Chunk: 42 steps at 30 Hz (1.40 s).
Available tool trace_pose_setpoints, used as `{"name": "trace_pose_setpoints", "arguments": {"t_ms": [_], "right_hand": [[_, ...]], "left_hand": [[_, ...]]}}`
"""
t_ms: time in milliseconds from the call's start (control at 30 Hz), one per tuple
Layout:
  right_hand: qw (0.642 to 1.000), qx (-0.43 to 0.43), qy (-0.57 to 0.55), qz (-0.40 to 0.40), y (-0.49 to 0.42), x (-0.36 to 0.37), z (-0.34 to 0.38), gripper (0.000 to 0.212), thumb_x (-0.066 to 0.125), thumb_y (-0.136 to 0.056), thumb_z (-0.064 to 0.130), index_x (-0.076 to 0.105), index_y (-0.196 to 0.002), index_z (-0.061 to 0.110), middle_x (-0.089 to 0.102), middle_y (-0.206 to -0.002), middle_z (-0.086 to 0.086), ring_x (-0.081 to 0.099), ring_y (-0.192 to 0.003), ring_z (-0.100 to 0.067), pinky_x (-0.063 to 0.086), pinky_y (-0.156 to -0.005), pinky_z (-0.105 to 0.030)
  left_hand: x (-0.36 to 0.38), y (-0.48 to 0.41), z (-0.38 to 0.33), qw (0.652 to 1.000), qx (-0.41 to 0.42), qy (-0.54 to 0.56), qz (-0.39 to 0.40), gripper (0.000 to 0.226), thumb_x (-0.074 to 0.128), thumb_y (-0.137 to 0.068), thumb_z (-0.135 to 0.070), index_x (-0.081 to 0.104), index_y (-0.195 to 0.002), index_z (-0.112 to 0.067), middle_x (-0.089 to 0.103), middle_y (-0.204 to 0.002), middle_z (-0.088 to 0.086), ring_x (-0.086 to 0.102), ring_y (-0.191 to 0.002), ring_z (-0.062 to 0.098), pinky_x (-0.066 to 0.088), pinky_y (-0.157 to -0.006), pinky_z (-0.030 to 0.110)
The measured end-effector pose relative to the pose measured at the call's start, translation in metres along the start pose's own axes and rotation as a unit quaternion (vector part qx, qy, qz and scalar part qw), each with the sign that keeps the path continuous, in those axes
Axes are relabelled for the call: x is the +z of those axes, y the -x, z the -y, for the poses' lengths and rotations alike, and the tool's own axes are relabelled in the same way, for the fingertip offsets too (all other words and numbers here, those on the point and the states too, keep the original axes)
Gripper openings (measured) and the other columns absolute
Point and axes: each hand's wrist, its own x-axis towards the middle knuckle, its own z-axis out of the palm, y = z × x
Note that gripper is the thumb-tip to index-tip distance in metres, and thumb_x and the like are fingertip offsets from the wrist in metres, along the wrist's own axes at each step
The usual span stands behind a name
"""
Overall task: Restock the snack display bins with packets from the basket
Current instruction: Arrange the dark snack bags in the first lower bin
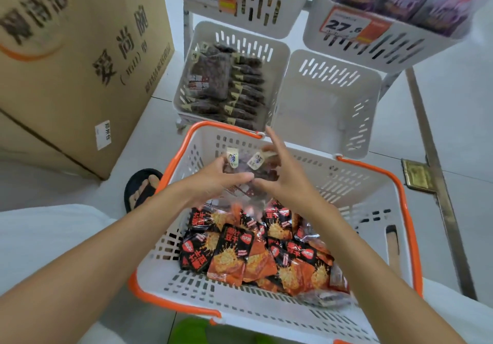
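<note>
Packets [246, 166] of dark snacks sit clamped between left hand [213, 181] and right hand [284, 183] above the basket [346, 183]; next, I judge, they go forward into the half-filled bin [240, 30].

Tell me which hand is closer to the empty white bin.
Right. The right hand is just below the empty white bin, close to its near left corner; the left hand, gripping dark packets, sits farther left, below the stocked bin.
</note>
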Motion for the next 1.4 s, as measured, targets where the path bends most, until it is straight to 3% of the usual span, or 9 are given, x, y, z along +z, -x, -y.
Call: {"name": "trace_pose_setpoints", "arguments": {"t_ms": [100, 267, 433, 567, 667, 767, 900, 1067, 1400], "right_hand": [[0.982, 0.023, 0.034, -0.182, -0.008, 0.008, 0.0, 0.095, 0.079, -0.078, 0.041, 0.022, -0.153, 0.029, 0.034, -0.15, 0.003, 0.034, -0.136, -0.006, 0.028, -0.112, -0.02], [0.975, 0.094, -0.175, -0.103, -0.036, 0.015, 0.02, 0.044, 0.062, -0.094, 0.031, 0.041, -0.132, 0.026, 0.065, -0.109, 0.005, 0.066, -0.1, -0.014, 0.057, -0.081, -0.023], [0.97, 0.074, -0.222, -0.065, -0.097, 0.01, 0.039, 0.082, 0.066, -0.093, 0.033, 0.012, -0.155, 0.033, 0.059, -0.134, -0.002, 0.064, -0.11, -0.012, 0.056, -0.083, -0.029], [0.963, 0.062, -0.232, -0.122, -0.163, 0.02, 0.064, 0.053, 0.065, -0.094, 0.024, 0.039, -0.14, 0.02, 0.06, -0.129, 0.004, 0.059, -0.115, -0.007, 0.052, -0.097, -0.027], [0.973, 0.079, -0.154, -0.15, -0.218, 0.05, 0.051, 0.055, 0.071, -0.08, 0.038, 0.054, -0.127, 0.015, 0.063, -0.124, -0.004, 0.058, -0.118, -0.019, 0.049, -0.099, -0.037], [0.975, 0.124, -0.117, -0.142, -0.254, 0.084, 0.008, 0.11, 0.069, -0.053, 0.058, 0.033, -0.146, 0.011, 0.048, -0.143, -0.014, 0.043, -0.136, -0.03, 0.04, -0.109, -0.049], [0.977, 0.079, -0.082, -0.183, -0.242, 0.092, 0.023, 0.088, 0.066, -0.062, 0.04, 0.037, -0.142, 0.019, 0.052, -0.136, -0.007, 0.049, -0.128, -0.024, 0.045, -0.106, -0.046], [0.98, 0.024, -0.054, -0.191, -0.24, 0.088, 0.026, 0.104, 0.067, -0.083, 0.004, 0.0, -0.154, 0.036, 0.013, -0.162, 0.0, 0.015, -0.148, -0.019, 0.024, -0.113, -0.029], [0.99, 0.05, -0.002, -0.132, -0.206, 0.067, 0.032, 0.098, 0.071, -0.086, 0.018, 0.005, -0.156, 0.035, 0.019, -0.16, -0.01, 0.016, -0.148, -0.027, 0.029, -0.116, -0.046]], "left_hand": [[-0.005, -0.008, -0.001, 0.992, 0.009, 0.123, -0.016, 0.076, 0.078, -0.077, -0.031, 0.039, -0.138, -0.01, 0.066, -0.125, 0.015, 0.066, -0.113, 0.031, 0.052, -0.098, 0.052], [-0.013, -0.019, -0.033, 0.984, 0.093, 0.154, -0.02, 0.075, 0.073, -0.083, -0.029, 0.038, -0.14, 0.006, 0.068, -0.115, 0.018, 0.072, -0.097, 0.02, 0.059, -0.072, 0.027], [-0.054, -0.034, -0.089, 0.969, 0.175, -0.067, -0.161, 0.087, 0.07, -0.071, -0.073, 0.045, -0.131, -0.016, 0.065, -0.118, 0.0, 0.067, -0.103, 0.014, 0.055, -0.086, 0.032], [-0.103, -0.062, -0.13, 0.926, 0.241, -0.142, -0.255, 0.062, 0.068, -0.082, -0.06, 0.051, -0.123, -0.018, 0.063, -0.109, -0.003, 0.064, -0.1, 0.013, 0.051, -0.087, 0.026], [-0.129, -0.08, -0.132, 0.921, 0.21, -0.19, -0.267, 0.067, 0.068, -0.091, -0.04, 0.038, -0.146, -0.015, 0.051, -0.138, 0.002, 0.048, -0.129, 0.02, 0.035, -0.098, 0.025], [-0.152, -0.105, -0.103, 0.918, 0.18, -0.246, -0.254, 0.068, 0.069, -0.092, -0.029, 0.033, -0.148, -0.014, 0.045, -0.141, 0.0, 0.041, -0.133, 0.018, 0.03, -0.097, 0.022], [-0.167, -0.127, -0.092, 0.911, 0.215, -0.264, -0.231, 0.075, 0.068, -0.09, -0.039, 0.03, -0.151, -0.018, 0.028, -0.158, 0.005, 0.025, -0.146, 0.022, 0.022, -0.118, 0.033], [-0.166, -0.138, -0.103, 0.923, 0.174, -0.279, -0.202, 0.086, 0.064, -0.095, -0.036, 0.007, -0.159, -0.025, -0.001, -0.166, 0.0, 0.005, -0.152, 0.02, 0.012, -0.124, 0.041], [-0.147, -0.093, -0.073, 0.918, 0.146, -0.243, -0.278, 0.113, 0.073, -0.086, -0.043, -0.012, -0.157, -0.023, -0.004, -0.167, -0.002, 0.002, -0.153, 0.02, 0.012, -0.121, 0.038]]}}
